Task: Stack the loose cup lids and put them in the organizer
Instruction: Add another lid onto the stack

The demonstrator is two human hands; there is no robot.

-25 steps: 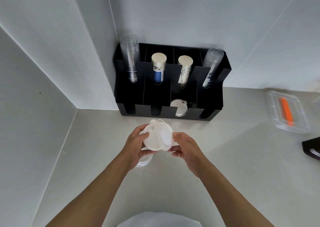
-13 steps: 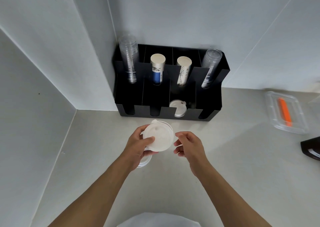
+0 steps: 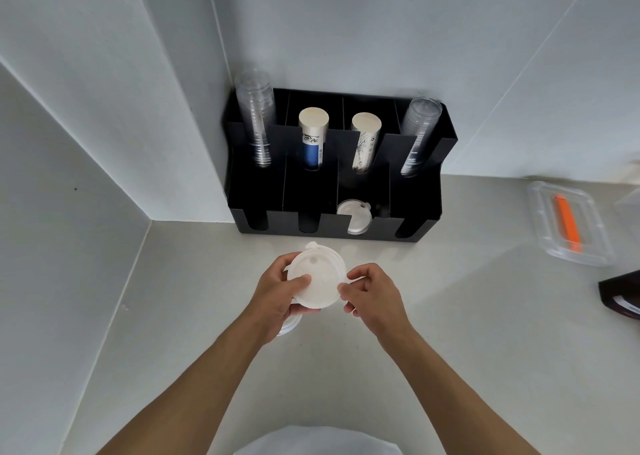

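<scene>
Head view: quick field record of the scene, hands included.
left hand: holds lid stack, thumb on top
right hand: fingertips at stack's right edge, grip unclear
counter: more lids under left hand
organizer: black, in wall corner
front slots: one holds lids
back slots: clear cups at both ends, paper cups in the middle
right: clear tray

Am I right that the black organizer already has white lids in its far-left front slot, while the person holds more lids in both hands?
Not quite. The head view shows the white lids in the black organizer sit in the third front slot from the left. The left hand and right hand do hold the lid stack.
</scene>
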